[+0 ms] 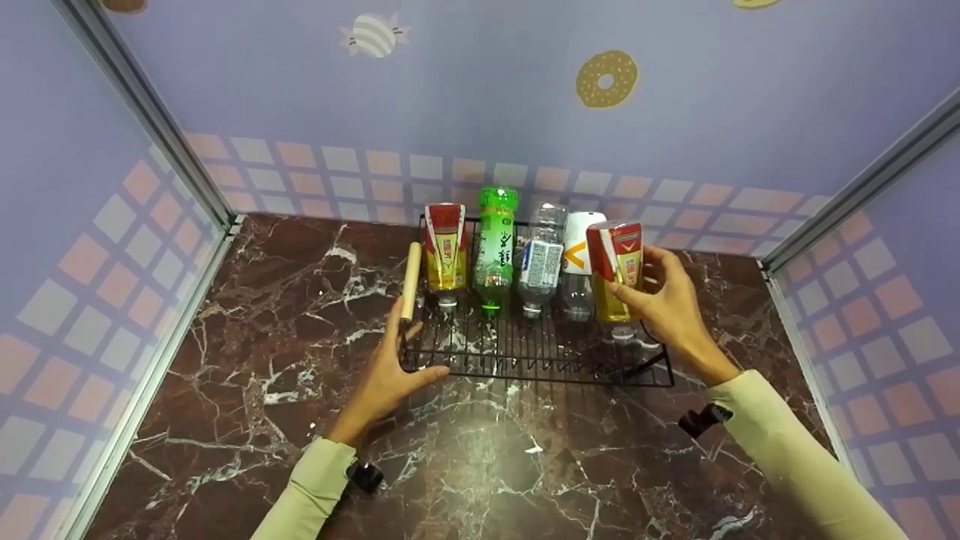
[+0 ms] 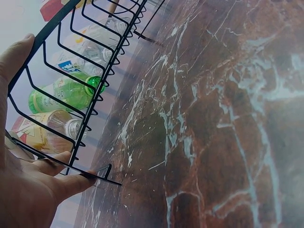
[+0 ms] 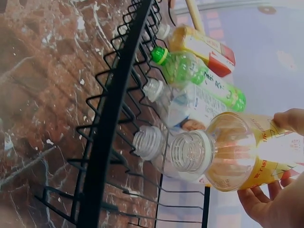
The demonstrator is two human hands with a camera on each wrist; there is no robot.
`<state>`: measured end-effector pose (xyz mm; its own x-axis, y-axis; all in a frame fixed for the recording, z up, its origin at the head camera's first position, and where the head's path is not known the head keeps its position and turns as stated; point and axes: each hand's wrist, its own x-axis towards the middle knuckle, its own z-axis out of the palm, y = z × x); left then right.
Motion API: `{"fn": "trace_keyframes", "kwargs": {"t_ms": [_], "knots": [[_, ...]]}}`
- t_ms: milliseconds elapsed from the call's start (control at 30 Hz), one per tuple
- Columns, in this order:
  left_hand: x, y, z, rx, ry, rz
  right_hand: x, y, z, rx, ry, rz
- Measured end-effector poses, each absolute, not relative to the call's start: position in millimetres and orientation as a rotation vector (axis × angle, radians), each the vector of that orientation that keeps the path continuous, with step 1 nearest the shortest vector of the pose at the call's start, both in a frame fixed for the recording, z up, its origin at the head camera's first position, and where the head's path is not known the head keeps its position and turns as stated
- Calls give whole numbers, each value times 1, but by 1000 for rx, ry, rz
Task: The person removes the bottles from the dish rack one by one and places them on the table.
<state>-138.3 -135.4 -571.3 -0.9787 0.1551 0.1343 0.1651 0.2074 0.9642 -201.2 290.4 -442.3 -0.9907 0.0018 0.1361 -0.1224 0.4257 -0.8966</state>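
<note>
A black wire rack (image 1: 540,367) stands on the marble counter (image 1: 487,465) and holds several bottles lying caps toward me. They are a red-and-yellow tea bottle (image 1: 446,259), a green bottle (image 1: 496,247), a clear bottle (image 1: 541,262) and a white-labelled bottle (image 1: 581,259). My right hand (image 1: 637,277) grips another red-and-yellow bottle (image 1: 616,274) just above the rack's right end. The right wrist view shows this bottle (image 3: 237,152) tilted, uncapped mouth forward, beside the white-labelled bottle's cap (image 3: 149,142). My left hand (image 1: 405,349) rests against the rack's left front corner, thumb along the front wire (image 2: 97,102).
A wooden handle (image 1: 410,281) lies along the rack's left end. Purple walls with metal corner posts (image 1: 150,112) close in the counter on three sides. Bare marble stretches in front of the rack and to its left.
</note>
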Motion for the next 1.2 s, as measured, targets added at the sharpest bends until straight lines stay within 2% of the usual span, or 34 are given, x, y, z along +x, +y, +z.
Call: {"fn": "trace_keyframes", "kwargs": {"t_ms": [600,1200], "knots": [[-139,-135,-568,-339,-2431,-1941,-184,267,-436,357,-2586,1591],[-138,-135,-567,-327,-2448,-1946,-176,254,-434,474,-2613,1449]]}}
